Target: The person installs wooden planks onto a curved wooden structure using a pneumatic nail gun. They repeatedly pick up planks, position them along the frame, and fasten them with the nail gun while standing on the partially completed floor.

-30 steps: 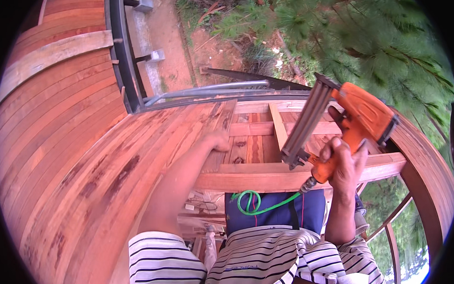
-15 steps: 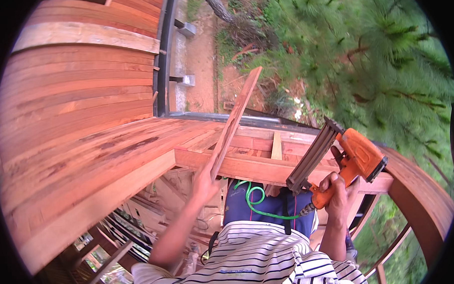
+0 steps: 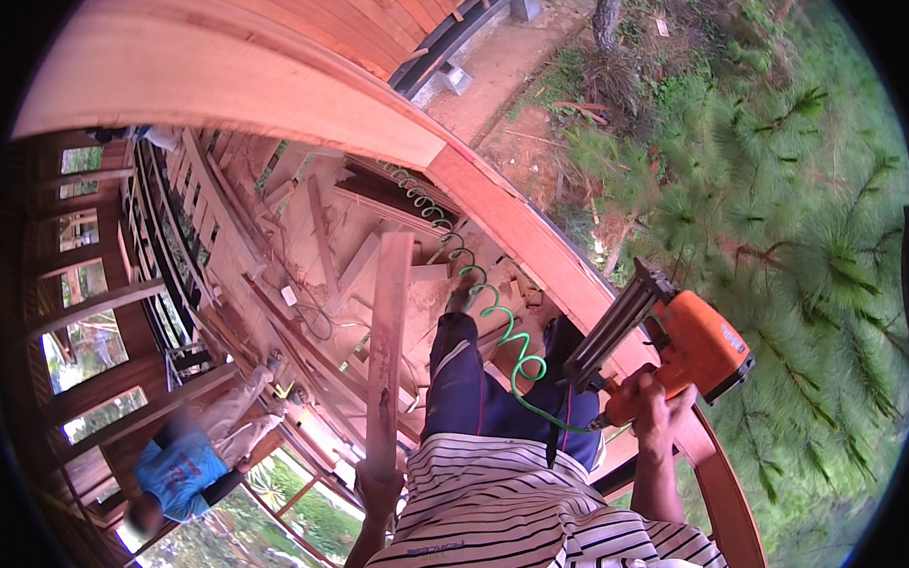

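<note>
My left hand (image 3: 382,490) is closed around the lower end of a long, narrow wooden board (image 3: 388,331), which points away from me over the floor below. On the right, my right hand (image 3: 651,405) grips the handle of an orange nail gun (image 3: 705,345). Its dark magazine (image 3: 621,323) slants up beside the wooden beam. A green coiled air hose (image 3: 522,357) runs from the base of the nail gun's handle across my legs and off toward the far floor.
A reddish wooden beam (image 3: 512,217) crosses ahead of me, with a planked surface (image 3: 366,37) beyond. Below lies a floor strewn with loose boards (image 3: 323,234). A person in a blue shirt (image 3: 176,474) is at lower left. Pine branches (image 3: 773,233) fill the right side.
My view has swung left and down, bringing the floor and another person into sight. My left hand has drawn the board back from over the beam. The nail gun stays in my right hand.
</note>
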The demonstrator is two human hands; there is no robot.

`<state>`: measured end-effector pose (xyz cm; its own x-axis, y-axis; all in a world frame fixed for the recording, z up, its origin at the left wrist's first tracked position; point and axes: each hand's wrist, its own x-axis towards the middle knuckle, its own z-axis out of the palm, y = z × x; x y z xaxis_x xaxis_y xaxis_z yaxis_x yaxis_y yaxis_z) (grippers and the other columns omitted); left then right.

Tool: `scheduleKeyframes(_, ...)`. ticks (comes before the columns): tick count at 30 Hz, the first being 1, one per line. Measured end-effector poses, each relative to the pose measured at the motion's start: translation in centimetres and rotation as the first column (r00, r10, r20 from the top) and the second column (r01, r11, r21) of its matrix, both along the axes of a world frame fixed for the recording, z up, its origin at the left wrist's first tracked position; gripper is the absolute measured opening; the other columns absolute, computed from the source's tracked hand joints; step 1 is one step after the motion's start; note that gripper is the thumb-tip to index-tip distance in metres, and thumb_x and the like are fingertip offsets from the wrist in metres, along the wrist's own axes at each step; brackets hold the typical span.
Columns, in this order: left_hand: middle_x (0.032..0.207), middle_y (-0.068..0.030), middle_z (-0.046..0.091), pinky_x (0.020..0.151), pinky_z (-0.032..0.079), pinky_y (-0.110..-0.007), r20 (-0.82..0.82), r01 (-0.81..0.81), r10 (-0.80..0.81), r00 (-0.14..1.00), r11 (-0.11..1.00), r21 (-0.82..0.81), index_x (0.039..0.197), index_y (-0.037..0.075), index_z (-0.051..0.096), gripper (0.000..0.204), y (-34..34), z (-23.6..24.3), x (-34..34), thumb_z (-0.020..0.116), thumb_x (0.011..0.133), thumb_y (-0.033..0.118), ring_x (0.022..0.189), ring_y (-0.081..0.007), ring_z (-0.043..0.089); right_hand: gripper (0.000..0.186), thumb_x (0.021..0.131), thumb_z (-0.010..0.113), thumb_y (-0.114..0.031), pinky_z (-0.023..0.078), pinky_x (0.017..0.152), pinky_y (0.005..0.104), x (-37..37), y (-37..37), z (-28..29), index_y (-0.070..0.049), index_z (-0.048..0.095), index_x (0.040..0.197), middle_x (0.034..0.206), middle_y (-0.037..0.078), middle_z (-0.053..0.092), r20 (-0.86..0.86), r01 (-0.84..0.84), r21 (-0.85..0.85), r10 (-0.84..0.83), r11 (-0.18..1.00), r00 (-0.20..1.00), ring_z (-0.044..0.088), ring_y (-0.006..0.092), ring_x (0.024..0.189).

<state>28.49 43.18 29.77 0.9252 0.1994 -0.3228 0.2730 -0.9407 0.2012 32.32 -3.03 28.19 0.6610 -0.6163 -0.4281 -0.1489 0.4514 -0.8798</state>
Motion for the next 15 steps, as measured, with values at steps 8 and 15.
scheduleKeyframes(8, 0.100, -0.0197, 0.069, 0.072, 0.053, -0.041, -0.422, -0.481, 0.400, 0.814, 0.871, -0.103, 0.097, -0.006, 0.065, 0.050, 3.8, -14.8, 12.8, 0.082, 0.071, 0.034, 0.091, -0.0259, 0.068, 0.040, 0.091, 0.058, -0.011, 0.047, 0.053, 0.0273, 1.1, 10.5, -2.2, 0.008, 0.045, 0.123, 0.068, 0.010, 0.061, -0.112, -0.013, -0.087, 0.004, 0.996, 0.994, 0.058, 0.0148, 0.056)
scheduleKeyframes(15, 0.133, -0.0267, 0.054, 0.099, 0.047, -0.041, -0.487, -0.668, 0.508, 0.710, 0.705, -0.239, 0.132, -0.015, 0.045, 0.097, 7.9, -39.5, 26.6, 0.084, 0.066, 0.046, 0.119, -0.0334, 0.056, 0.040, 0.089, 0.054, -0.007, 0.049, 0.049, 0.0283, -2.8, 23.3, -3.6, 0.003, 0.039, 0.125, 0.127, 0.027, 0.057, -0.240, 0.431, -0.125, -0.449, 0.894, 0.861, 0.057, 0.0154, 0.056)
